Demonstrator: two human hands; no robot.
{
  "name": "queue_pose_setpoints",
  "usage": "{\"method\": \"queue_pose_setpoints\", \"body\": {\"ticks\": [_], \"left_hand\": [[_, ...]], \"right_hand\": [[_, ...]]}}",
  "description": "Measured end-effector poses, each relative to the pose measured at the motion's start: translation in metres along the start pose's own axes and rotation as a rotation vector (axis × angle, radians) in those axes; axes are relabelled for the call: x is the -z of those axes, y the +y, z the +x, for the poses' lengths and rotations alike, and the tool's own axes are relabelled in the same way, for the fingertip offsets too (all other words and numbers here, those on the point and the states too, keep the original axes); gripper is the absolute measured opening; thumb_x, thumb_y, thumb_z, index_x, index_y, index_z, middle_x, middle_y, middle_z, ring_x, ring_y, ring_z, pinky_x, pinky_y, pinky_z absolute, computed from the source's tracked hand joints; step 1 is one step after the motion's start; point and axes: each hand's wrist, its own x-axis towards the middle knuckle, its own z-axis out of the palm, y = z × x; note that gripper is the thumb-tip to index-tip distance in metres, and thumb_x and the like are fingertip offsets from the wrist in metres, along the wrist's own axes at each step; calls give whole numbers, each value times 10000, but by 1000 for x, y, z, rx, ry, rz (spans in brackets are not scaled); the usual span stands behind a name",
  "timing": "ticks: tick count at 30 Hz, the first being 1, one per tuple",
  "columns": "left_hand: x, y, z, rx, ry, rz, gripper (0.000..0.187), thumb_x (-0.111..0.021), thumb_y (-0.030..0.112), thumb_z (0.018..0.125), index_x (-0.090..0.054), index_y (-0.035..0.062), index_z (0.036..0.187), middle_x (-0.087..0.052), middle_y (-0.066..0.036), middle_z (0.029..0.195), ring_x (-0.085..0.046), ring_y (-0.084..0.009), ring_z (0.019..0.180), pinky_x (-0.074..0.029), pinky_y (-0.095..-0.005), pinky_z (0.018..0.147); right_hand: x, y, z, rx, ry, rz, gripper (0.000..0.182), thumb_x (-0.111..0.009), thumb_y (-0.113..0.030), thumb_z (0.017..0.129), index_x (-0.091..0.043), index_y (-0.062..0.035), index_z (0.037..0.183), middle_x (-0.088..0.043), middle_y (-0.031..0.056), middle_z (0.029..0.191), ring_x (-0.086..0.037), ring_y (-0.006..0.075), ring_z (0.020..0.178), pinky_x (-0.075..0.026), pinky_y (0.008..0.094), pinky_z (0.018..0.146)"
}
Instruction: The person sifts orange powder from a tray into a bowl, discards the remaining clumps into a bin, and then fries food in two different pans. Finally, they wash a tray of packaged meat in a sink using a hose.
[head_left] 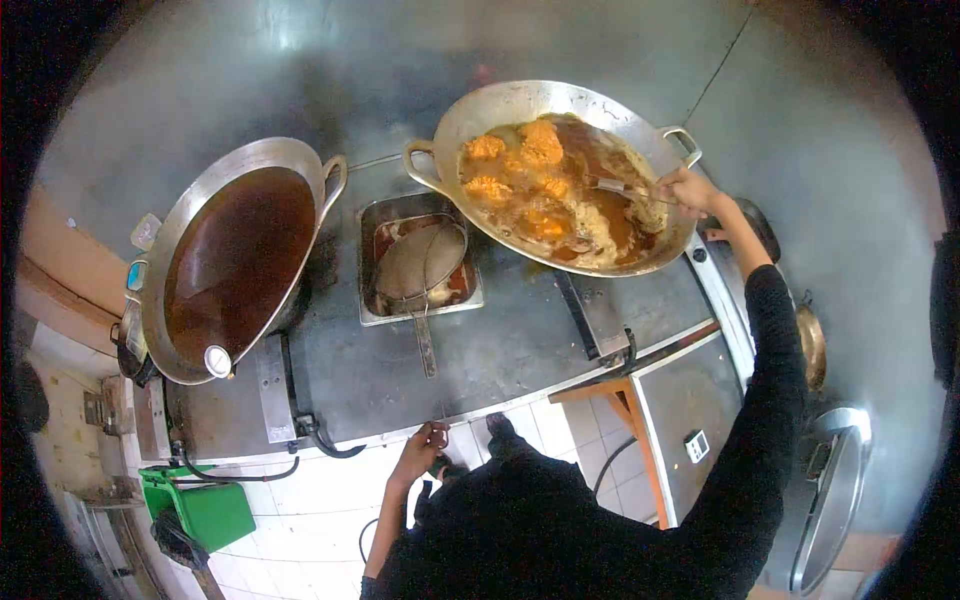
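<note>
Overhead, right hand (688, 190) clamped on utensil (622, 187) in wok (560, 100); left hand's (422, 448) grip unclear.

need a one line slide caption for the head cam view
Right hand works a utensil in a wok of frying pieces; left hand at counter edge.

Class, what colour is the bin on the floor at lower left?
Green bin, clearest in the head view.

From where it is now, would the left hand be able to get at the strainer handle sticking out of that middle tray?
Probably yes: the left hand sits at the counter's front edge, and bare steel lies between it and the strainer handle.
</note>
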Motion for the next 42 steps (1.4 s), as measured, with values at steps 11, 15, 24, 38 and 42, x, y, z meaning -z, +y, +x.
{"method": "queue_pose_setpoints", "body": {"ticks": [11,15,24,38,42], "left_hand": [[-1,1,-3,97,17,-8,232,-406,204,933,-504,39,1061,-524,-28,779,-487,-100,680,-417,-239,596],[-4,5,-1,45,28,98,240,-400,199,938,-500,25,1071,-544,-57,831,-529,-124,697,-451,-265,581],[-8,31,-19,178,17,-27,299,-420,265,933,-525,1,1025,-556,-80,898,-557,-148,706,-474,-270,598],[-5,19,-54,166,-320,284,592,-279,557,901,-507,53,1111,-587,-102,831,-570,-166,708,-441,-276,645],[-16,2,-52,92,-422,285,402,-491,396,900,-512,17,1033,-563,-73,737,-544,-145,651,-441,-271,613]], "right_hand": [[38,23,-48,227,309,-454,234,-470,-97,773,-655,-117,916,-606,154,712,-595,245,572,-471,363,499],[33,-2,-84,70,492,-769,203,-543,-180,767,-627,-62,910,-640,178,858,-632,347,774,-521,421,632],[-25,-22,-146,18,694,-1008,228,-482,-139,815,-598,-78,1001,-625,134,695,-645,284,663,-512,396,565],[-81,-6,-166,-111,846,-696,268,-465,-109,778,-577,-102,1021,-619,173,707,-631,340,650,-513,432,551],[-93,4,-157,-169,788,-564,210,-461,-128,790,-611,-78,927,-630,183,726,-637,358,692,-520,443,571]]}}
